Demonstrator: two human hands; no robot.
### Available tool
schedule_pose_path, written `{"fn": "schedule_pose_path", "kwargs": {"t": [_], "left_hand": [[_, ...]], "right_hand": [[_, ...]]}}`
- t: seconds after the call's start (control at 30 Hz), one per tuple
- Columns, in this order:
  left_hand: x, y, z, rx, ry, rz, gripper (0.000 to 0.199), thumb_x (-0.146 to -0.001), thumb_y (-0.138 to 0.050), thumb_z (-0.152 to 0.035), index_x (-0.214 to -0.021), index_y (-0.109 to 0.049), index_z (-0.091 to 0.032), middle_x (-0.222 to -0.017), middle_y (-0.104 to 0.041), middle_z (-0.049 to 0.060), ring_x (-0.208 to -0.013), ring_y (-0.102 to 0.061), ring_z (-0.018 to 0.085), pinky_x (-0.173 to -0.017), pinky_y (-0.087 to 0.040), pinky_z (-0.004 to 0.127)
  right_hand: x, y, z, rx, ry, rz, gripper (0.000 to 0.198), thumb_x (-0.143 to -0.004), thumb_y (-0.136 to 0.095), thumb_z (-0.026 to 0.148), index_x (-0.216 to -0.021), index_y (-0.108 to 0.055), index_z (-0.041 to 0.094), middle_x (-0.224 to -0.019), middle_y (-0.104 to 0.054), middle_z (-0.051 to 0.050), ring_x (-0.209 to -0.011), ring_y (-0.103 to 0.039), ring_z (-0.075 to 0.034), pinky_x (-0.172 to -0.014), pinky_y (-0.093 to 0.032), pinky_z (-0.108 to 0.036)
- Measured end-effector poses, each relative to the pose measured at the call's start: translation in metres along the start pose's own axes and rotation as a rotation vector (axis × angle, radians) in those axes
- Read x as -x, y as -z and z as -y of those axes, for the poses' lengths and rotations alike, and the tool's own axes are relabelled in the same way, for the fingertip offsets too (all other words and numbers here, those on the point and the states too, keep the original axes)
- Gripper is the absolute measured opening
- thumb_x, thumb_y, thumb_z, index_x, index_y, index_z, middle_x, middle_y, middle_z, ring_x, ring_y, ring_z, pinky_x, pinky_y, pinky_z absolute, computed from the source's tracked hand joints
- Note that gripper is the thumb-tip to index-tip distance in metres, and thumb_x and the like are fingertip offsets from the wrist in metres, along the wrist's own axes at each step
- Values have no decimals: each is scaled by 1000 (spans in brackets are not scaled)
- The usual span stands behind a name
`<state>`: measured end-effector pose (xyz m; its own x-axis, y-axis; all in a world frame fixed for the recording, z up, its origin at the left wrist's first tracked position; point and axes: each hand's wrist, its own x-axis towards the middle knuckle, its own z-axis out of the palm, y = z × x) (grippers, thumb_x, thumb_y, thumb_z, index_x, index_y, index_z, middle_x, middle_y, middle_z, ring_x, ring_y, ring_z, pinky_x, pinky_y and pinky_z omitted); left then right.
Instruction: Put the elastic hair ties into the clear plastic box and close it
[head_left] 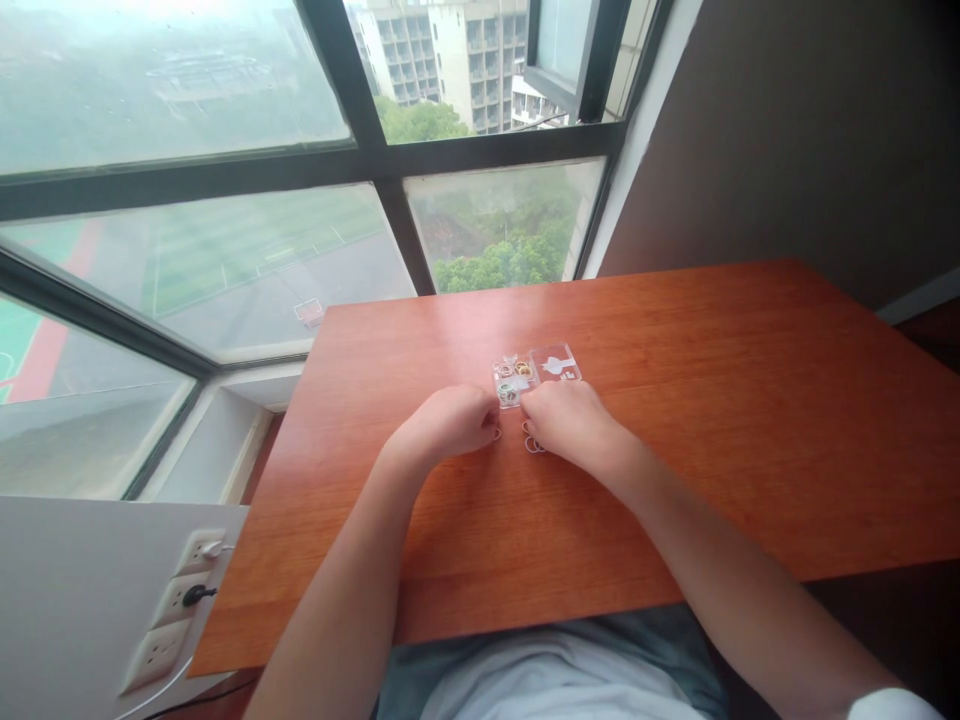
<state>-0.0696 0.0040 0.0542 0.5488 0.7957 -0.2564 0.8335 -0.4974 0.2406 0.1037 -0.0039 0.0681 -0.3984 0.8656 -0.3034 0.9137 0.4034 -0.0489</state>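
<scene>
A clear plastic box (pixel 508 403) lies open on the wooden table, its lid (pixel 553 361) folded out to the right. Silvery and gold-coloured rings (pixel 523 369) fill its compartments. My left hand (pixel 454 418) is closed in front of the box's left side, with a small pale ring (pixel 497 433) at its fingertips. On the right, my right hand (pixel 568 415) is also closed, fingers pointing down over the box's near right corner. Several loose pale rings (pixel 533 444) lie on the table by its fingers, partly covered. Whatever its fingertips pinch is hidden.
The reddish-brown table (pixel 735 400) reaches my lap at its near edge. Large windows with a dark frame (pixel 379 160) stand behind it. Wall sockets with plugs (pixel 180 598) are at the lower left; a dark wall (pixel 787 150) rises at the right.
</scene>
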Motion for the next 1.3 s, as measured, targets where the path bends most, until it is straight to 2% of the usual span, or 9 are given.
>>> {"fn": "schedule_pose_path", "kwargs": {"t": [0.17,0.3,0.4,0.73,0.8,0.9,1.03,1.2,1.3], "left_hand": [[-1,-2,2,-1,3,-12,21,-76,-48,-23,-67,-66,-19,-67,-67,5,-52,-45,14,-52,-28,28],[-2,-3,2,-12,1,-24,19,-76,-49,-23,-68,-66,-19,-69,-67,5,-53,-46,14,-52,-28,28],[-4,-4,1,-9,-14,-35,19,-76,-49,-23,-68,-65,-19,-68,-66,5,-53,-45,14,-52,-26,28],[-1,2,6,91,-13,-75,13,-74,-55,-23,-63,-61,-19,-63,-63,1,-51,-44,12,-50,-26,26],[0,6,6,160,-26,-167,11,-75,-55,-21,-67,-62,-19,-67,-64,0,-55,-47,11,-52,-30,24],[-4,7,1,269,-30,-436,9,-78,-54,-19,-76,-63,-18,-74,-66,0,-62,-52,11,-58,-36,22],[-18,-5,-13,333,19,-695,10,-84,-53,-21,-81,-62,-19,-76,-65,0,-64,-53,11,-63,-39,23],[-32,-25,-22,271,71,-675,13,-88,-53,-27,-84,-63,-20,-85,-67,2,-66,-56,12,-63,-40,24],[-33,-26,-16,240,75,-638,13,-88,-52,-27,-86,-64,-21,-87,-68,2,-66,-57,12,-63,-40,24]], "right_hand": [[-2,-4,-14,-125,16,-128,17,-82,-58,32,-84,-73,24,-86,-73,-7,-83,-66,-24,-64,-43,-29],[-8,-6,-28,-232,-119,-334,20,-85,-54,34,-90,-72,29,-87,-73,-2,-79,-65,-19,-63,-40,-26],[-13,-9,-35,-250,-185,-405,20,-85,-54,35,-91,-73,29,-88,-73,-1,-78,-64,-18,-60,-38,-26],[-20,-15,-44,-244,-213,-376,22,-84,-54,35,-91,-73,29,-90,-74,-2,-78,-65,-19,-62,-41,-26],[-20,-15,-46,-249,-221,-361,22,-84,-54,35,-91,-74,29,-90,-74,-2,-80,-65,-20,-64,-42,-26],[-20,-14,-47,-253,-219,-345,22,-85,-54,35,-92,-74,29,-91,-74,-3,-82,-65,-20,-65,-42,-26],[-19,-13,-47,-260,-199,-324,22,-84,-54,33,-91,-74,29,-91,-74,-2,-81,-65,-20,-63,-41,-26],[-15,-9,-48,-263,-171,-303,22,-84,-53,32,-91,-74,28,-92,-74,-3,-82,-65,-19,-65,-40,-25],[-12,-6,-49,-265,-144,-271,21,-83,-54,30,-89,-74,28,-90,-73,-2,-81,-64,-18,-64,-39,-25]]}}
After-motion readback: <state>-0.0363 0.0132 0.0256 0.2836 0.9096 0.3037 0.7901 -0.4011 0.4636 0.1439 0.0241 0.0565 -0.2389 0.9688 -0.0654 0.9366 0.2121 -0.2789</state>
